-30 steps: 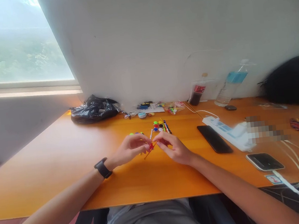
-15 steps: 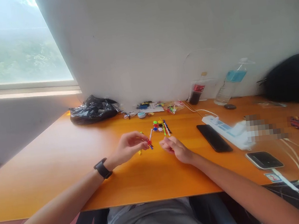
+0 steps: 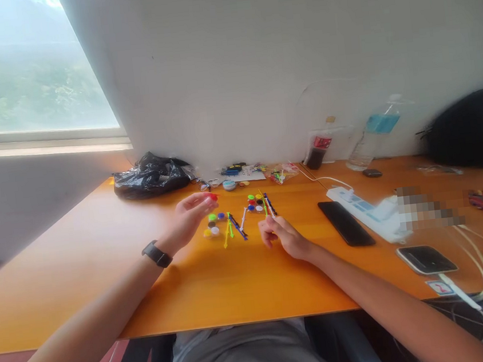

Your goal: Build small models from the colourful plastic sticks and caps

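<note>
Daylight comes from the window at the left, almost white at its top. It puts pale glare on the wooden table and shines on the black plastic bag. The red piece in the left hand is blurred; mosaic squares hide one patch.

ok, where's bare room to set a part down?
Bare: table left of the left forearm, in front of the black bag; also the near edge between forearms. Crowded: middle, with coloured discs and sticks; right, with black phone, power strip and cables.
</note>
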Demonstrator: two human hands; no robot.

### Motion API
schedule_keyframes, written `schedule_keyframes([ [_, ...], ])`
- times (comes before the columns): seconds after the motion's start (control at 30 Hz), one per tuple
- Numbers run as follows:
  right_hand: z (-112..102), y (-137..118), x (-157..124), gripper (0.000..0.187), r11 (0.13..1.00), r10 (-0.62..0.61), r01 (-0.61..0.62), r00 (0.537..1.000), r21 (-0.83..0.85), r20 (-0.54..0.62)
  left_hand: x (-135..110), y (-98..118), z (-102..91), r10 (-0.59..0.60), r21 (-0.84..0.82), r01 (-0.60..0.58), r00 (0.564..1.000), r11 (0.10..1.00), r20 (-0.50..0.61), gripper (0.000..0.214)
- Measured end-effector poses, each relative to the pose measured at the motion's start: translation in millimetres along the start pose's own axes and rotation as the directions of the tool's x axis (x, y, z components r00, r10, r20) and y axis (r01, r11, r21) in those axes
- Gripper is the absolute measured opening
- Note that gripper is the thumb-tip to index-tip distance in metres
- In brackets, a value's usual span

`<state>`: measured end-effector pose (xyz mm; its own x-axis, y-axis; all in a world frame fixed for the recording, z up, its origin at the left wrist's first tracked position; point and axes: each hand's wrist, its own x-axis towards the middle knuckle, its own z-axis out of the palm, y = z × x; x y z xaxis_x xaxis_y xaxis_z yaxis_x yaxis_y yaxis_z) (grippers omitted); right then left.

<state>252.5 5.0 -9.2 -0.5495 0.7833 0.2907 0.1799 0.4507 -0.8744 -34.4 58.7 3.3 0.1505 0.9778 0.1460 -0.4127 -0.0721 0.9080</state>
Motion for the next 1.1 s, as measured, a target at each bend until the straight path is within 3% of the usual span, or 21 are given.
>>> schedule_keyframes([
  [0.13, -0.2, -0.5, 0.6, 0.078, 1.000, 0.017, -0.017, 1.000, -0.017, 0.001, 10.7, 7.4, -11.6, 0.033, -0.073, -0.041, 0.994, 0.996, -0.100, 0.030],
  [0.37, 0.1, 1.9, 0.5, 0.077, 0.999, 0.037, -0.037, 0.999, -0.006, 0.014, 15.5, 10.0, -20.5, 0.061, -0.113, -0.075, 0.990, 0.991, -0.129, 0.023],
  [0.77, 0.8, 5.8, -0.1, 0.079, 0.999, 0.047, -0.045, 0.997, -0.023, 0.055, 25.3, 5.8, -28.1, -0.029, -0.224, -0.036, 0.959, 0.974, -0.281, 0.016],
  [0.97, 1.6, 3.0, 0.5, 0.081, 0.998, 0.059, -0.057, 0.997, -0.032, 0.058, 27.3, 5.3, -33.2, -0.083, -0.335, 0.002, 0.970, 0.942, -0.227, 0.039],
  [1.1, 2.2, 3.1, 0.8, 0.080, 0.998, 0.058, -0.056, 0.996, -0.030, 0.064, 24.9, 7.1, -36.9, -0.050, -0.360, -0.031, 0.976, 0.932, -0.211, 0.040],
])
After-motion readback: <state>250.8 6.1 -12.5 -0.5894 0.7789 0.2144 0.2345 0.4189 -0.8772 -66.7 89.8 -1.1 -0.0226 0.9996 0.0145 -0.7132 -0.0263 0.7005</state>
